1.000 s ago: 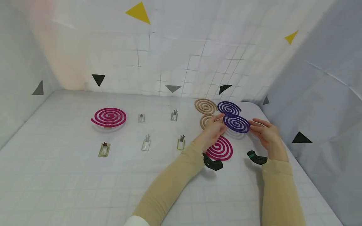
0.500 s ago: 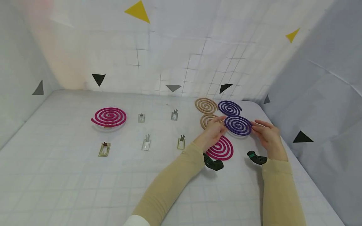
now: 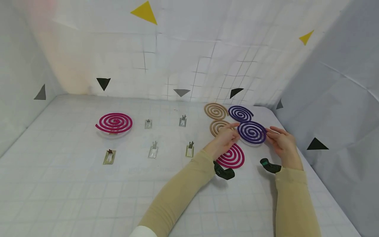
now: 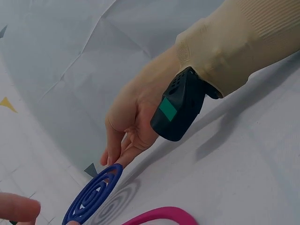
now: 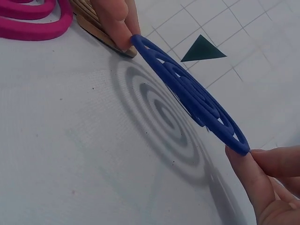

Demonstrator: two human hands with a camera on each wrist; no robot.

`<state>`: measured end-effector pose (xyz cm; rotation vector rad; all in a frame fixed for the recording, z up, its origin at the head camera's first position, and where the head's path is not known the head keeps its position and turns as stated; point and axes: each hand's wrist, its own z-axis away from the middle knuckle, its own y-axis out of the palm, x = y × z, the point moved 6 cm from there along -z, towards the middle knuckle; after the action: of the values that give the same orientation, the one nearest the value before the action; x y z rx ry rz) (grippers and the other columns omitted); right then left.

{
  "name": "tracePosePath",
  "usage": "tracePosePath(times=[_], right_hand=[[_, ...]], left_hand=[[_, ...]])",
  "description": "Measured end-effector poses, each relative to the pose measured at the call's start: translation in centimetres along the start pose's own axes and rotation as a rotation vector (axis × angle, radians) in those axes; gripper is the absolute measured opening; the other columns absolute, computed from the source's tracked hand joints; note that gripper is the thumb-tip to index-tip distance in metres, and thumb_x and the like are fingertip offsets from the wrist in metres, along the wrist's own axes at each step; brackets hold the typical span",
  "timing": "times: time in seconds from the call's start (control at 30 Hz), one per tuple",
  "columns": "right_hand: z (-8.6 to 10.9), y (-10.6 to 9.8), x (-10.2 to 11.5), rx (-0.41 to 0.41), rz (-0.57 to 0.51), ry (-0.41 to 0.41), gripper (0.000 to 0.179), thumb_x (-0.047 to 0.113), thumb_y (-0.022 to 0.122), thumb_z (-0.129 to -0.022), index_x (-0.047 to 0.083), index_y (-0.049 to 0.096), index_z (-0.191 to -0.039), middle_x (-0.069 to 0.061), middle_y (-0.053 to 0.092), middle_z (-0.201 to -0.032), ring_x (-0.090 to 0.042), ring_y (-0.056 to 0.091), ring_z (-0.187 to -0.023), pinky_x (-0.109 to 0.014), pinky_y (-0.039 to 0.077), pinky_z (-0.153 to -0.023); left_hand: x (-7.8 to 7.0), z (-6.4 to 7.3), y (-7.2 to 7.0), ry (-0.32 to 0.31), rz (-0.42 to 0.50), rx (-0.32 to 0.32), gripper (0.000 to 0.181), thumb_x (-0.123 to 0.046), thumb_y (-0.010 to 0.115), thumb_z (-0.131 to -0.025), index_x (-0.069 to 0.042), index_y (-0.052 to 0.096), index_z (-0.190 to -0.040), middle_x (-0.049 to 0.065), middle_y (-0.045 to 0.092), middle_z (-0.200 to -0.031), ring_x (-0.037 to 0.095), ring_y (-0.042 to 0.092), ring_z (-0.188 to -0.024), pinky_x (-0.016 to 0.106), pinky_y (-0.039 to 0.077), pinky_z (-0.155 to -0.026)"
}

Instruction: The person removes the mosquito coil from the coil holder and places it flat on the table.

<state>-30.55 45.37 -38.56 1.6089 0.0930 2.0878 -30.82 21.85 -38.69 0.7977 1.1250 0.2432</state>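
Observation:
A purple-blue mosquito coil (image 3: 252,132) is held just above the table between both hands. My left hand (image 3: 224,140) holds its left edge with the fingertips. At the opposite edge, my right hand (image 3: 283,143) pinches the rim between thumb and finger. In the right wrist view the coil (image 5: 187,91) tilts, its spiral shadow falling on the tabletop below. Another purple coil (image 3: 240,113) lies right behind it. Two tan coils lie to the left, one further back (image 3: 215,111) and one (image 3: 218,127) partly hidden by my left hand. A pink coil (image 3: 232,156) lies nearer me, partly covered by that hand.
At the left, a pink coil (image 3: 114,122) sits raised on a stand. Several small metal stands with upright prongs are spread over the table, among them one at the front left (image 3: 109,157) and one near my left forearm (image 3: 189,150). White walls (image 3: 189,49) enclose the table.
The held purple coil has shifted slightly right and now lies flatter, facing up more. My right hand has moved a little right with it; my left hand has hardly moved.

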Motion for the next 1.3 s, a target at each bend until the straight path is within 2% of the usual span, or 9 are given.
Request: tracePosePath(times=[0.33,0.53,0.6,0.77,0.87,0.93,1.07,1.2,1.3], right_hand=[[0.0,-0.1,-0.1,-0.053,0.029,0.006,0.033,-0.019,0.052,-0.091,0.01,0.067,-0.096,-0.004,0.075,-0.085,-0.011,0.072,-0.084,-0.025,0.061,-0.072],[0.1,0.0,-0.2,-0.05,0.036,-0.007,0.032,-0.02,0.054,-0.09,0.008,0.069,-0.093,-0.005,0.075,-0.084,-0.012,0.072,-0.084,-0.026,0.061,-0.072],[0.1,0.1,-0.2,-0.045,0.052,-0.01,0.031,-0.019,0.055,-0.09,0.008,0.069,-0.093,-0.004,0.075,-0.085,-0.011,0.072,-0.085,-0.026,0.061,-0.073],[0.0,0.5,-0.2,-0.037,0.103,-0.025,0.031,-0.019,0.058,-0.089,0.009,0.068,-0.095,-0.002,0.075,-0.086,-0.009,0.071,-0.088,-0.023,0.06,-0.076],[0.0,0.5,-0.1,-0.05,0.139,-0.031,0.032,-0.018,0.06,-0.088,0.01,0.067,-0.098,0.0,0.075,-0.089,-0.009,0.07,-0.096,-0.022,0.058,-0.081],[-0.1,0.6,-0.1,-0.073,0.182,-0.028,0.033,-0.017,0.061,-0.088,0.012,0.066,-0.103,0.002,0.074,-0.095,-0.011,0.066,-0.107,-0.022,0.056,-0.088],[-0.1,0.8,-0.1,-0.117,0.292,-0.016,0.038,-0.011,0.062,-0.09,0.017,0.062,-0.115,0.004,0.069,-0.115,-0.016,0.054,-0.128,-0.025,0.045,-0.105],[-0.1,1.1,-0.1,-0.126,0.339,-0.014,0.04,-0.009,0.061,-0.092,0.017,0.059,-0.122,0.002,0.063,-0.127,-0.018,0.05,-0.133,-0.03,0.037,-0.114],[0.0,1.2,-0.1,-0.127,0.336,-0.017,0.038,-0.009,0.059,-0.092,0.017,0.059,-0.12,0.002,0.064,-0.124,-0.018,0.049,-0.133,-0.032,0.035,-0.115]], left_hand=[[0.1,-0.4,0.0,-0.024,-0.015,0.016,0.063,0.019,0.038,-0.084,0.0,0.047,-0.144,-0.001,0.031,-0.069,0.013,0.034,-0.073,0.033,0.037,-0.094],[0.3,-0.2,0.1,-0.051,-0.036,0.036,0.067,0.019,0.036,-0.084,0.001,0.041,-0.148,0.004,0.035,-0.094,0.016,0.035,-0.081,0.042,0.031,-0.117],[0.3,-0.1,0.1,-0.049,-0.042,0.044,0.067,0.019,0.036,-0.085,0.001,0.04,-0.149,0.004,0.035,-0.1,0.017,0.035,-0.082,0.043,0.03,-0.118],[0.2,-0.2,0.1,-0.042,-0.067,0.03,0.06,0.016,0.039,-0.089,-0.001,0.046,-0.146,0.002,0.035,-0.085,0.014,0.035,-0.077,0.036,0.036,-0.101],[0.3,-0.3,0.0,-0.037,-0.089,0.016,0.059,0.016,0.042,-0.089,-0.003,0.048,-0.145,0.004,0.042,-0.098,0.014,0.037,-0.081,0.034,0.037,-0.093],[0.4,-0.3,0.0,-0.035,-0.109,0.011,0.061,0.017,0.043,-0.088,-0.003,0.048,-0.145,0.008,0.045,-0.121,0.015,0.04,-0.087,0.033,0.038,-0.093],[0.6,-0.4,0.0,-0.027,-0.142,-0.004,0.062,0.018,0.044,-0.087,-0.004,0.049,-0.144,0.018,0.033,-0.155,0.018,0.047,-0.108,0.034,0.042,-0.098],[0.7,-0.2,0.0,-0.026,-0.149,-0.021,0.059,0.017,0.045,-0.087,-0.006,0.053,-0.141,0.022,0.028,-0.16,0.026,0.042,-0.135,0.04,0.042,-0.109],[0.7,-0.1,0.0,-0.03,-0.153,-0.031,0.057,0.016,0.046,-0.088,-0.006,0.054,-0.141,0.021,0.03,-0.16,0.03,0.038,-0.142,0.042,0.041,-0.112]])
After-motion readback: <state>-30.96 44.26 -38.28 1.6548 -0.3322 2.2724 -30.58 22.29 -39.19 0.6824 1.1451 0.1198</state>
